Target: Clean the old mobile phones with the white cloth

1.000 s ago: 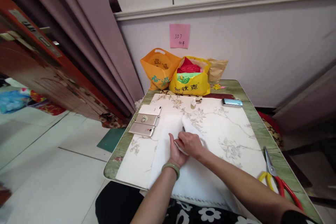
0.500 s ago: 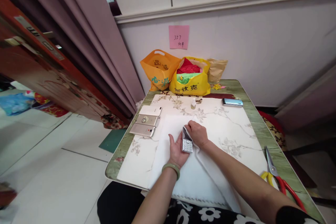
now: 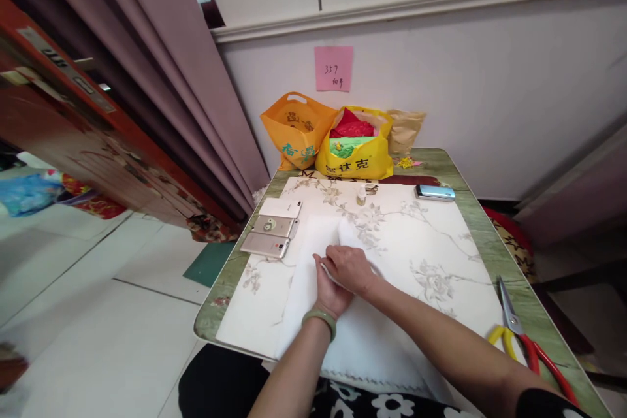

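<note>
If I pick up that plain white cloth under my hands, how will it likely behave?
The plain white cloth is probably floppy, since it folds over beside the bare right hand. It looks thin at its near edge, so it's likely light for its size. Its matte surface suggests it's hardly slippery.

Beyond the fingers (image 3: 337, 256) stands a pale wall (image 3: 441, 72). To their left are a mauve curtain (image 3: 166, 46) and tiled floor (image 3: 108, 333).
</note>
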`<move>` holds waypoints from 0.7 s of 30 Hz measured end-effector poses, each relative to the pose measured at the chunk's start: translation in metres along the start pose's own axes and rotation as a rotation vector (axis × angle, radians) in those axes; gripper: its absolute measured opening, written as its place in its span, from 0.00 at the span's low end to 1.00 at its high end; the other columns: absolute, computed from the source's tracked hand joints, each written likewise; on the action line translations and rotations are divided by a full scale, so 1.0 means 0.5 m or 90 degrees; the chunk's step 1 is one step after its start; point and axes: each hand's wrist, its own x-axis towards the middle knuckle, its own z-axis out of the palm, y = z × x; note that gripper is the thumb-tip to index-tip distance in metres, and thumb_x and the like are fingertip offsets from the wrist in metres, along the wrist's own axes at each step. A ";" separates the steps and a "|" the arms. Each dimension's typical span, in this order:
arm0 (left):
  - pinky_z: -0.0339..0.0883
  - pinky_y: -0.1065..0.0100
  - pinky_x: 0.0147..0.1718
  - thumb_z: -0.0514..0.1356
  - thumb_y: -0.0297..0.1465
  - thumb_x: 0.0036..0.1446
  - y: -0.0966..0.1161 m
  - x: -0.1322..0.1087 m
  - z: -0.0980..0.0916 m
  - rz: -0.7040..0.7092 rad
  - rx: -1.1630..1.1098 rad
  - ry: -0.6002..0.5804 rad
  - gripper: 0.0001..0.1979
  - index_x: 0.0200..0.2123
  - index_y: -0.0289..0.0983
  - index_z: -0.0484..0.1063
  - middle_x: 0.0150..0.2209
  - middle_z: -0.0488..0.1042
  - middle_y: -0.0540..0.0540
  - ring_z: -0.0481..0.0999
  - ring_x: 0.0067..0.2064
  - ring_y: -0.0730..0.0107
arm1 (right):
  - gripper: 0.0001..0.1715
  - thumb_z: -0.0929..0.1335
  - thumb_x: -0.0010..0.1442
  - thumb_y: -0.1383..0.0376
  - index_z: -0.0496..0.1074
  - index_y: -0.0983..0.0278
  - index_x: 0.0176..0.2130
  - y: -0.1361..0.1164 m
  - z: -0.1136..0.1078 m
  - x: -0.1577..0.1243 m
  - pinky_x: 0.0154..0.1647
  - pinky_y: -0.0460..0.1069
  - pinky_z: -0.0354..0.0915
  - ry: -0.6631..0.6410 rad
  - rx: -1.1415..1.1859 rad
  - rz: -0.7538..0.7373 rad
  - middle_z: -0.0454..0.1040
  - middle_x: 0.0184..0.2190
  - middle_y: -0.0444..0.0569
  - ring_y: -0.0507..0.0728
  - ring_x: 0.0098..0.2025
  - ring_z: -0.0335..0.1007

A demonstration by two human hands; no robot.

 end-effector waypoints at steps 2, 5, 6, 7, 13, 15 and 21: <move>0.60 0.51 0.54 0.52 0.56 0.55 0.000 0.002 0.005 0.021 0.011 -0.008 0.32 0.48 0.36 0.72 0.48 0.76 0.38 0.70 0.55 0.49 | 0.12 0.61 0.66 0.59 0.68 0.62 0.35 -0.001 0.003 0.027 0.28 0.47 0.51 -0.001 0.004 0.059 0.76 0.32 0.46 0.54 0.32 0.71; 0.60 0.49 0.54 0.51 0.57 0.54 0.000 0.003 0.014 0.022 0.032 -0.016 0.35 0.55 0.38 0.68 0.51 0.73 0.37 0.69 0.56 0.47 | 0.13 0.60 0.67 0.57 0.68 0.61 0.36 0.020 0.009 0.060 0.27 0.47 0.51 0.014 0.000 0.127 0.77 0.32 0.46 0.54 0.32 0.71; 0.60 0.49 0.54 0.50 0.57 0.55 0.000 0.002 0.017 0.023 0.036 -0.017 0.35 0.56 0.38 0.67 0.52 0.73 0.37 0.69 0.56 0.48 | 0.14 0.60 0.67 0.56 0.68 0.61 0.36 0.031 0.012 0.069 0.27 0.47 0.51 0.021 -0.007 0.151 0.77 0.32 0.47 0.54 0.32 0.71; 0.60 0.50 0.54 0.50 0.57 0.55 0.000 0.001 0.020 0.026 0.038 -0.019 0.35 0.57 0.39 0.66 0.53 0.72 0.37 0.69 0.56 0.49 | 0.15 0.60 0.67 0.56 0.68 0.61 0.36 0.043 0.014 0.076 0.27 0.47 0.51 0.029 -0.015 0.177 0.77 0.32 0.47 0.54 0.32 0.71; 0.61 0.50 0.54 0.49 0.57 0.55 0.001 -0.004 0.026 0.034 0.050 -0.032 0.36 0.57 0.38 0.66 0.55 0.71 0.36 0.69 0.55 0.50 | 0.17 0.59 0.68 0.55 0.69 0.62 0.36 0.100 0.027 0.069 0.27 0.46 0.49 0.091 -0.046 0.259 0.77 0.31 0.47 0.53 0.31 0.71; 0.61 0.50 0.54 0.49 0.56 0.55 0.001 -0.004 0.023 0.035 0.049 -0.029 0.36 0.56 0.37 0.67 0.53 0.72 0.36 0.70 0.55 0.50 | 0.18 0.58 0.68 0.56 0.69 0.62 0.35 0.111 0.029 0.047 0.26 0.46 0.48 0.096 -0.043 0.254 0.76 0.31 0.48 0.53 0.31 0.70; 0.63 0.50 0.52 0.51 0.55 0.56 0.002 -0.001 0.013 0.038 0.025 -0.013 0.34 0.55 0.37 0.67 0.52 0.73 0.36 0.73 0.51 0.51 | 0.19 0.58 0.66 0.55 0.67 0.60 0.30 0.139 0.002 -0.015 0.26 0.45 0.52 0.142 0.202 0.261 0.70 0.22 0.41 0.51 0.24 0.64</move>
